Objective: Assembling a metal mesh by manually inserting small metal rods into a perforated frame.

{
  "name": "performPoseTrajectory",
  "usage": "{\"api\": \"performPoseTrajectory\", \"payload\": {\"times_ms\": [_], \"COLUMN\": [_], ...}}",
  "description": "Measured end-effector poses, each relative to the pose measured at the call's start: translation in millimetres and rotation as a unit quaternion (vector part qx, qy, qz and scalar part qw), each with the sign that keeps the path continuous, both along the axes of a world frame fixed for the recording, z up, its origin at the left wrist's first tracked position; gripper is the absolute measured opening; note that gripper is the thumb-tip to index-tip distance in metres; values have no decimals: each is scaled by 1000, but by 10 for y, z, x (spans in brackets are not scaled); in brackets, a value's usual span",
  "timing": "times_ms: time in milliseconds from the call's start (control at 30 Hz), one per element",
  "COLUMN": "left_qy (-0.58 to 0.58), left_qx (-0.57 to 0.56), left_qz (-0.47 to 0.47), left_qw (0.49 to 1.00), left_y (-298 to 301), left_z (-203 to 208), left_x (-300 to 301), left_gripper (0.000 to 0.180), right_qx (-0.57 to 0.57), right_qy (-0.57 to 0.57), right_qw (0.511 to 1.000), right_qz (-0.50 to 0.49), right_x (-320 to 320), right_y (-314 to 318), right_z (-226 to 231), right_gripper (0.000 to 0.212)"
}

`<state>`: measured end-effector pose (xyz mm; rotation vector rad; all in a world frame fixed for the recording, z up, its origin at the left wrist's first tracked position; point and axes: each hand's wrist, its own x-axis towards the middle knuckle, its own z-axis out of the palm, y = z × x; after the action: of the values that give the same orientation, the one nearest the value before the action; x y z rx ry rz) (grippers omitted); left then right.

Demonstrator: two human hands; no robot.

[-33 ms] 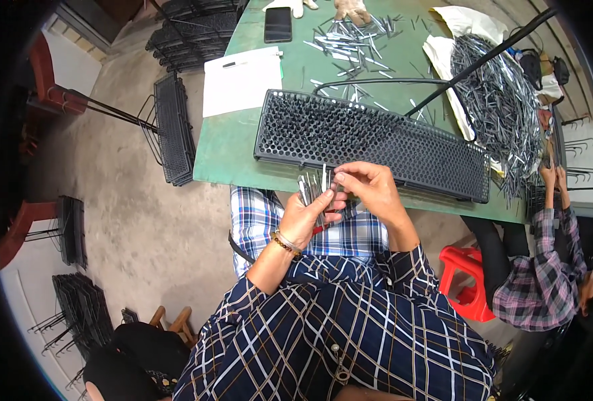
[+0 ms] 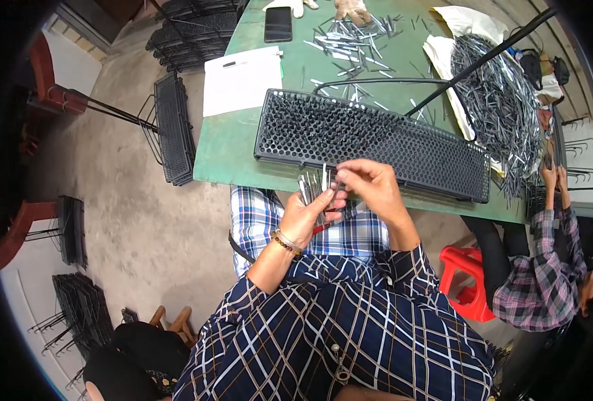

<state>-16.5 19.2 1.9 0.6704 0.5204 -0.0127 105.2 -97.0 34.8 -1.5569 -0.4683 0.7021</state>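
My left hand (image 2: 304, 215) is closed round a bundle of slim metal rods (image 2: 305, 189), dark and silvery, with their ends pointing up between thumb and fingers. At the right edge of that bundle, the thumb and forefinger of my right hand (image 2: 376, 192) pinch together on what looks like one dark rod, partly hidden by the fingertips. Just beyond both hands, a long black rack (image 2: 413, 152) full of round holes lies along the table's near edge. Dark pieces stand in its left part, and a bent black bar rises from its far side.
Loose rods (image 2: 353, 43) are scattered on the green table (image 2: 226, 150). A white sack (image 2: 440, 50) spills many more at the right. Paper (image 2: 243, 83), a phone (image 2: 277, 25) and gloves (image 2: 352, 9) lie farther back. A red stool (image 2: 467, 284) and a co-worker (image 2: 537, 287) are at the right.
My right hand has shifted very slightly to the right. Otherwise the scene looks the same.
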Motion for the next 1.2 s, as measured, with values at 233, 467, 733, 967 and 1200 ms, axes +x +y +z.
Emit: {"api": "performPoseTrajectory", "payload": {"times_ms": [233, 467, 733, 967, 1200], "left_qy": [13, 12, 15, 6, -30], "left_qx": [14, -8, 3, 23, 103], "left_qz": [9, 7, -1, -7, -67], "left_qw": [1000, 1000, 1000, 1000, 992], "left_y": [-14, 9, 25, 36, 3], "left_z": [-14, 10, 53, 55, 23], "left_x": [14, 6, -11, -46, -2], "left_gripper": [26, 28, 29, 29, 28], "right_qx": [18, -4, -61, -18, -19], "right_qy": [-271, -473, -559, -467, -32], "right_qw": [950, 874, 825, 879, 999], "right_qz": [-154, -113, -61, -92, 16], "right_x": [139, 224, 168, 141, -8], "right_y": [250, 334, 320, 287, 91], "right_z": [78, -184, -123, -35, 25], "right_gripper": [17, 17, 17, 16, 16]}}
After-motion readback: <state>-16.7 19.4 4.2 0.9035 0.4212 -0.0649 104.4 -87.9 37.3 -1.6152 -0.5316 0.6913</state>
